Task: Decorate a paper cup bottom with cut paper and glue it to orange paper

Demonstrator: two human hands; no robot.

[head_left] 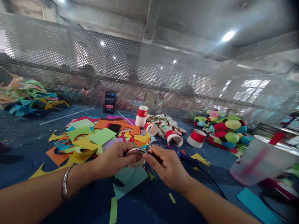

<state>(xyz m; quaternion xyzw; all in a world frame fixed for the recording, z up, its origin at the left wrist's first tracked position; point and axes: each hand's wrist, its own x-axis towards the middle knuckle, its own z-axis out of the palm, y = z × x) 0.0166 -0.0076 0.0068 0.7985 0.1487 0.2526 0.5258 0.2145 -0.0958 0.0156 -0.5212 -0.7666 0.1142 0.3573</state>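
Observation:
In front of me, my left hand (125, 157) is closed round a white and red paper cup (137, 163), thumb and fingers pinching its rim. My right hand (164, 163) grips a tool with a metal blade (141, 151) and a dark handle. Whether it is a knife or scissors I cannot tell. The blade touches the cup's rim near my left fingertips. Beneath the cup lies a light blue paper sheet (134, 181) with a curved cut-out. A blue glue gun (188, 158) with a black cord rests beyond my right hand.
Coloured paper offcuts (101, 137) cover the table's left middle. Red and white cups (196, 137) and cut cup pieces (165, 123) lie ahead. Patchwork paper balls (225, 130) and a translucent tumbler (259, 163) are at right. A phone (109, 102) stands by the perforated metal screen (130, 62).

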